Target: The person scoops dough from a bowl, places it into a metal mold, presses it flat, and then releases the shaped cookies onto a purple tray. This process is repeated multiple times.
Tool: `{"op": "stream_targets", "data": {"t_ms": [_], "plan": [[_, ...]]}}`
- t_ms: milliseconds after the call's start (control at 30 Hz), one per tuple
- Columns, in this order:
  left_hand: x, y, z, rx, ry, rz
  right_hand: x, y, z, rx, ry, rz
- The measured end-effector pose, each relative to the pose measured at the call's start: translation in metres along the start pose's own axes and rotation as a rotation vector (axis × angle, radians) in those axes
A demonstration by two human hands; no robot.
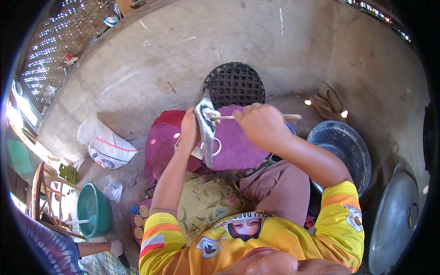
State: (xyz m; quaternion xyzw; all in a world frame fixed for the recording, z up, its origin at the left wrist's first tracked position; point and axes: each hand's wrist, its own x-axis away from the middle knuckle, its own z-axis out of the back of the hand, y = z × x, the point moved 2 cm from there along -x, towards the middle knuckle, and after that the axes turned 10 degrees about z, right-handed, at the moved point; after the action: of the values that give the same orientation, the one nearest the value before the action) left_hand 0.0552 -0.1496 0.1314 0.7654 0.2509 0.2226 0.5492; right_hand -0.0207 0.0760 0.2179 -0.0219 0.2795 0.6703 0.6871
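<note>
My left hand [189, 123] holds a dark, shiny, flat piece [207, 140], tilted nearly on edge; I cannot tell its material. My right hand [259, 121] is closed round a pale stick [291, 117], whose left end touches a pale lump [211, 114] on that piece. Below them lie magenta cloths [243, 144] and a red one [167, 118], with a white loop [217, 151] partly hidden behind the piece. A black lattice-patterned round tray [233, 85] stands behind the cloths. A patterned yellowish cloth [206, 197] lies at my lap.
Around me are a dark basin [343, 142], metal lid [394, 220], sandals [323, 103], white sack [107, 146], green bucket [101, 204], round pale pieces [140, 220] and a curved concrete wall [160, 55]. Another person's leg [94, 248] shows at lower left.
</note>
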Motion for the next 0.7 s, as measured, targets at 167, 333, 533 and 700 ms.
{"op": "stream_targets", "data": {"t_ms": [167,333,533,700], "plan": [[-0.006,0.028,0.027,-0.397,0.127,-0.136,0.011,0.043,-0.035,-0.625,0.098,-0.501],[-0.012,0.019,0.004,-0.449,0.073,-0.158,0.003,0.007,-0.097,-0.900,0.210,-0.695],[-0.024,0.022,0.012,-0.564,0.220,-0.216,0.013,-0.011,-0.106,-1.011,0.225,-0.603],[-0.017,0.013,-0.004,-0.666,0.257,-0.354,-0.005,-0.015,-0.116,-1.327,0.407,-0.711]]}}
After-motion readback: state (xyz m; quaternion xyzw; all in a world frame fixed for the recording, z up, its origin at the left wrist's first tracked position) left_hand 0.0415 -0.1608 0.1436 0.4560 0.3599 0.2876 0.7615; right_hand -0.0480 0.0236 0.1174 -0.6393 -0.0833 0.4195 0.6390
